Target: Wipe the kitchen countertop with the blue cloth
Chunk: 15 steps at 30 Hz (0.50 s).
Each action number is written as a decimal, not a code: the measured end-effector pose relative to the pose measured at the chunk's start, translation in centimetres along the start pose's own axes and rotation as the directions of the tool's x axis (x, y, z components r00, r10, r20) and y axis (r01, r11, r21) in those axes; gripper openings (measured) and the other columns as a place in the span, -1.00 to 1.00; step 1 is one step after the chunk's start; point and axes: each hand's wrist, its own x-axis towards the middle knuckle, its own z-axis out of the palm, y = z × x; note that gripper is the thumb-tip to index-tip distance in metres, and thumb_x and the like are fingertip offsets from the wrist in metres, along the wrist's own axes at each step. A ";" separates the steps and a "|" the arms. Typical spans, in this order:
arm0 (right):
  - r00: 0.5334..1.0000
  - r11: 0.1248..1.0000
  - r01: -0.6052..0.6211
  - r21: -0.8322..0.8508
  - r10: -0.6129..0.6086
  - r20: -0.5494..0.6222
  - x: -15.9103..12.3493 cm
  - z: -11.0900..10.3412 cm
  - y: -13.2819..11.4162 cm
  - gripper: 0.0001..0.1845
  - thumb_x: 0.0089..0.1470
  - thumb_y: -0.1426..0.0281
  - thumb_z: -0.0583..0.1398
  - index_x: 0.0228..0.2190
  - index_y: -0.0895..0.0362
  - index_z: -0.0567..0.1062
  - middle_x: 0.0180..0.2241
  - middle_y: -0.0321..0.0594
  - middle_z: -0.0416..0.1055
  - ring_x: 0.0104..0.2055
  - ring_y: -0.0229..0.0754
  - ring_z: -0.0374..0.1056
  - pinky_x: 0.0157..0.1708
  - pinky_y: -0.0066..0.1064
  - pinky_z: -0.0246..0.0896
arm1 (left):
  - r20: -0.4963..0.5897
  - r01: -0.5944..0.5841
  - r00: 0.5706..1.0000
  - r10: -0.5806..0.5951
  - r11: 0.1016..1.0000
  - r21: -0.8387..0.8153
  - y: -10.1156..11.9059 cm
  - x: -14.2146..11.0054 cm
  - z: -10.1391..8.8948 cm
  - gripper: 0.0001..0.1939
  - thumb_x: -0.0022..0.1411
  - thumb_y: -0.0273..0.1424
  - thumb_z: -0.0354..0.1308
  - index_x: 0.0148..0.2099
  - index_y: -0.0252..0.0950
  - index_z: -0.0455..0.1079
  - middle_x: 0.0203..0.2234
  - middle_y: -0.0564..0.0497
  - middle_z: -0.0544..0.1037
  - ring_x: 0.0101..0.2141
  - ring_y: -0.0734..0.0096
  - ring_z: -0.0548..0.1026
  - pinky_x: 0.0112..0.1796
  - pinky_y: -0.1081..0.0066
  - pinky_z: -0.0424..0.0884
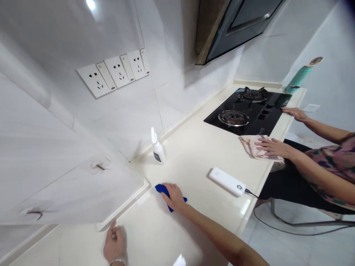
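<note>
My right hand (174, 197) presses a blue cloth (163, 189) onto the cream countertop (191, 173). Its fingers lie over the cloth, and blue edges stick out on both sides. My left hand (114, 244) rests at the bottom of the view, close to the raised edging along the wall. Its fingers look mostly curled in, with one pointing forward, and what seems to be a ring shows on it. I see nothing else in that hand. A white spray bottle (158, 151) stands upright beyond the blue cloth, near the wall corner.
A white power bank (227, 181) with a black cable (252, 194) lies to the right. Farther along is a black gas stove (246, 111). A seated co-worker's hand (273, 147) lies on a pink cloth (251, 146); the other hand touches the stove's edge. Sockets (116, 72) and hooks line the wall.
</note>
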 end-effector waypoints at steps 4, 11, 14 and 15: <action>0.987 0.955 -0.136 0.263 0.155 -0.053 5.3 0.9 -1.3 -0.38 0.21 0.15 0.03 0.24 0.06 0.09 0.04 -0.10 0.37 0.01 -0.07 0.32 0.02 -0.15 0.24 | 0.025 0.069 0.997 -0.069 0.998 -0.009 0.9 -0.4 -0.2 -0.46 0.20 -0.08 -0.04 0.16 -0.11 0.38 -0.60 0.10 0.49 -0.49 0.25 0.50 -0.34 0.27 0.38; 0.987 0.994 0.000 0.106 -0.017 0.159 11.4 2.9 -5.4 -0.49 0.32 0.17 -0.12 0.25 -0.07 0.14 0.13 -0.16 0.28 0.10 -0.11 0.24 0.12 -0.20 0.16 | 0.014 0.079 0.997 -0.079 0.997 -0.004 0.9 -0.4 0.0 -0.51 0.19 -0.10 -0.03 0.09 -0.12 0.43 -0.63 0.11 0.45 -0.51 0.28 0.47 -0.32 0.26 0.39; 0.969 0.999 -0.026 0.031 0.018 0.245 12.5 3.8 -6.0 -0.51 0.31 0.17 -0.08 0.22 -0.11 0.20 0.06 -0.14 0.30 0.00 -0.09 0.29 0.01 -0.22 0.23 | 0.032 0.094 0.995 -0.094 0.996 0.003 1.1 -0.5 0.0 -0.52 0.19 -0.10 -0.03 0.08 -0.10 0.43 -0.59 0.10 0.48 -0.50 0.28 0.48 -0.29 0.24 0.40; 0.966 0.999 -0.032 0.008 0.029 0.259 12.9 3.9 -6.1 -0.52 0.31 0.16 -0.07 0.21 -0.13 0.22 0.06 -0.13 0.29 -0.01 -0.08 0.29 -0.02 -0.21 0.24 | 0.033 0.101 0.994 -0.101 0.995 0.011 1.2 -0.6 0.0 -0.53 0.19 -0.10 -0.04 0.07 -0.10 0.43 -0.58 0.09 0.49 -0.48 0.27 0.48 -0.27 0.23 0.40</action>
